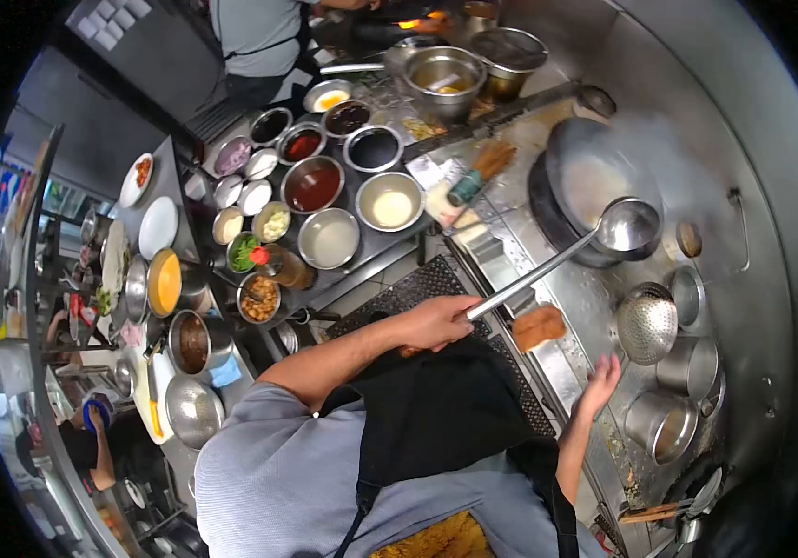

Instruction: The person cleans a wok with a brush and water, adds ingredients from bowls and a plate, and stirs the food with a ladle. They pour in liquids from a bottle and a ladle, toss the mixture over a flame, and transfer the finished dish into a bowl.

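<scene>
Wrapped round one end of the ladle — left hand.
Length likely spares it the wok's steam — right hand unfurled, empty.

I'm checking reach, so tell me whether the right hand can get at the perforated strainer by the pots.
Probably yes: the right hand appears empty and sits close to the perforated strainer, with nothing visible blocking the way.

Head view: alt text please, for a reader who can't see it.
A person's left hand grips a long ladle, its bowl over a steaming wok. The right hand is open near a perforated strainer; metal bowls of sauces stand ahead, left.
</scene>
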`<state>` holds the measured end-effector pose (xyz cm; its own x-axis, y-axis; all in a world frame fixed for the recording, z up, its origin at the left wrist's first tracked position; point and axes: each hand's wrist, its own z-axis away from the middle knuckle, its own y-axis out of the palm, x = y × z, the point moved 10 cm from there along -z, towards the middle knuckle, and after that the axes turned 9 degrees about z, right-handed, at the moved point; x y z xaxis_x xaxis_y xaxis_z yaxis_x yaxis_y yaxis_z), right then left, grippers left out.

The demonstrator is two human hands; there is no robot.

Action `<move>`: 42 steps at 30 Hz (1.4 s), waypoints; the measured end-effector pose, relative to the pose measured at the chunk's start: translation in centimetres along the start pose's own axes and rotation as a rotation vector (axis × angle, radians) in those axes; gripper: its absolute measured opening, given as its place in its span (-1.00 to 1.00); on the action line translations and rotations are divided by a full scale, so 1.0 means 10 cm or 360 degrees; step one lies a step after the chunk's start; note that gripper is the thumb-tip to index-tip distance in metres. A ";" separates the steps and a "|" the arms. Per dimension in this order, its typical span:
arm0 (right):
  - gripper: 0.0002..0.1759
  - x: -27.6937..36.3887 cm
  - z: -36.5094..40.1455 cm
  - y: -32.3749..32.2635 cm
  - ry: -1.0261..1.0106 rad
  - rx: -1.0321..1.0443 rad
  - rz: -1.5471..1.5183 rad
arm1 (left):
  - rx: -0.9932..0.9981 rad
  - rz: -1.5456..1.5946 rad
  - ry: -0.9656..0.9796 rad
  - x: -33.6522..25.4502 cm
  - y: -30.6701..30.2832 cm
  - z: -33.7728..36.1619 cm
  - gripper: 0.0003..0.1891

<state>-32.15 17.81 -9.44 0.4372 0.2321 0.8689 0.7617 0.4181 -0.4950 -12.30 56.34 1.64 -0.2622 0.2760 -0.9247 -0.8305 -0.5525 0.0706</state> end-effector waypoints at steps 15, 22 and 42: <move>-0.80 3.62 2.31 3.28 0.0217 0.1184 -0.1154 | -0.0322 -0.0087 0.0764 -0.37 -2.16 1.26 -0.68; -0.68 3.34 2.09 2.85 0.0218 0.1471 -0.0696 | -0.2379 -0.0431 0.0130 1.86 -6.03 2.76 -0.66; -0.40 3.35 3.20 3.56 0.0676 0.2092 -0.0051 | -0.2341 -0.0499 0.0628 1.85 -6.50 2.11 -0.76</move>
<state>-5.66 68.57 2.20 0.7200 0.0231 0.6936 -0.1286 0.9866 0.1007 26.44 113.94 -12.10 0.1611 0.4374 -0.8847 0.4325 -0.8370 -0.3351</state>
